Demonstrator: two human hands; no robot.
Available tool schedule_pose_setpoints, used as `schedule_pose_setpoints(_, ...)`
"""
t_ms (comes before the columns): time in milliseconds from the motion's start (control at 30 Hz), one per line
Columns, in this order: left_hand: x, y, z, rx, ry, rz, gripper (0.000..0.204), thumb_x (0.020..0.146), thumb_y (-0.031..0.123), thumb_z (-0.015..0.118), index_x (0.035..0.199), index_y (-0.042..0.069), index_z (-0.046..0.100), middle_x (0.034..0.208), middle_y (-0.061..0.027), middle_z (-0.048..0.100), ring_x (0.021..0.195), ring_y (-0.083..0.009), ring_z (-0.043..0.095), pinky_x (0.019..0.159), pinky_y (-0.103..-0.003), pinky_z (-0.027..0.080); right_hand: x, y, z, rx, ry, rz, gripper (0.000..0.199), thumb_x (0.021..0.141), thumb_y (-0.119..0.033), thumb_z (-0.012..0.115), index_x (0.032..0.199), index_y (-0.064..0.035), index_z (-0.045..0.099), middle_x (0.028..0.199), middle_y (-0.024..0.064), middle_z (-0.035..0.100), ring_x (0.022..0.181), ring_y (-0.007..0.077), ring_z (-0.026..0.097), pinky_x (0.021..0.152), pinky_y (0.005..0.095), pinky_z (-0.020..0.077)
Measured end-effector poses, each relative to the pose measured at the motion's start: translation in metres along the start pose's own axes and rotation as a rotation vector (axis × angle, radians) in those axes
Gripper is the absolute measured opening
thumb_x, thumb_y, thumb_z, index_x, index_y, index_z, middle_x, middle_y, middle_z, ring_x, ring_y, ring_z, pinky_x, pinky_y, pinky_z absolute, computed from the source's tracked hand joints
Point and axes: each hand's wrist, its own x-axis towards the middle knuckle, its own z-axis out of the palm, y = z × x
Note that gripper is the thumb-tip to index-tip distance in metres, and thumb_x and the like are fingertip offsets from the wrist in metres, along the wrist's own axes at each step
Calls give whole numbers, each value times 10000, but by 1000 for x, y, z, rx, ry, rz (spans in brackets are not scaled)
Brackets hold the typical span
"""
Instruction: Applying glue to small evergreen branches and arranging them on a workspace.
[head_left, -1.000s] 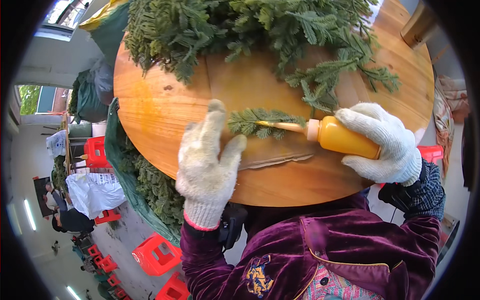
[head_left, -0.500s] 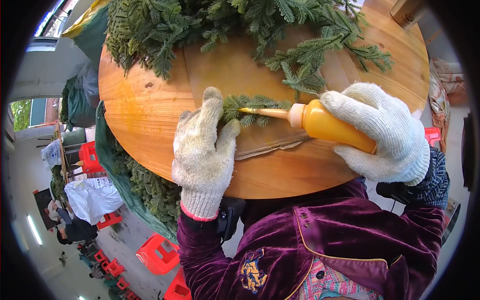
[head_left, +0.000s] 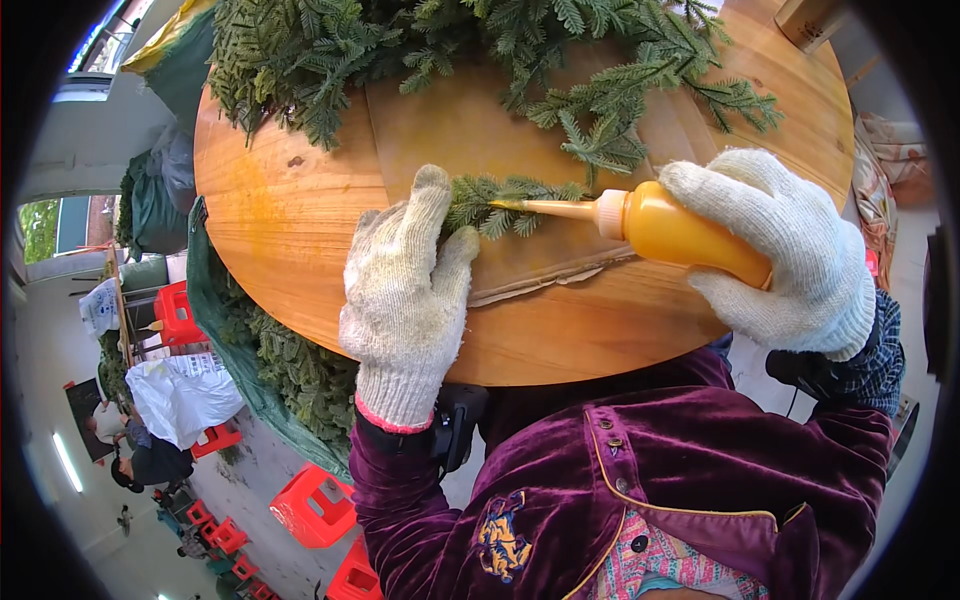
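Observation:
My right hand (head_left: pixel 790 255), in a white knit glove, is wrapped round a squeeze bottle (head_left: pixel 690 238) of yellow-orange liquid. The bottle lies nearly level, its long tapered nozzle pointing left. Its tip rests over a short green fir sprig (head_left: pixel 515 195); whether it touches the needles I cannot tell. In a matching, stained glove, my left hand (head_left: pixel 405 290) holds the sprig's left end between index finger and thumb. Beneath the sprig lies a brown cardboard sheet (head_left: pixel 510 275) on the round wooden table (head_left: pixel 290 220).
A heap of fir branches (head_left: pixel 300 60) covers the table's far side. A wooden block (head_left: pixel 808 22) stands at the far right. Left of the table, a green sack (head_left: pixel 215 290) holds more fir greenery, with red stools (head_left: pixel 312 505) on the floor. Other people appear farther off at the left.
The bottle and my right hand have shifted slightly right and up, and the nozzle tip has slid a little rightward along the sprig. My left hand keeps its hold.

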Motion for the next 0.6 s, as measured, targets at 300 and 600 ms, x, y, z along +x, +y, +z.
schedule_pose_setpoints(300, 3, -1, -1, 5, -26, 47, 485, 809, 51, 815, 1282, 42, 706, 1068, -167, 754, 1033, -371, 713, 1028, -512, 513, -13, 10, 3, 57, 39, 53, 748, 678, 18, 798, 1408, 4, 637, 1148, 204, 679, 1002, 359, 706, 888, 394, 557)
schedule_pose_setpoints(600, 5, -4, 0, -26, -11, 102, 475, 796, 23, 813, 1259, 12, 707, 1079, -186, 751, 1005, -372, 713, 985, -489, 523, -21, 19, 0, 78, 47, 62, 734, 673, 13, 808, 1391, -7, 654, 1155, 197, 679, 1009, 360, 703, 895, 392, 551)
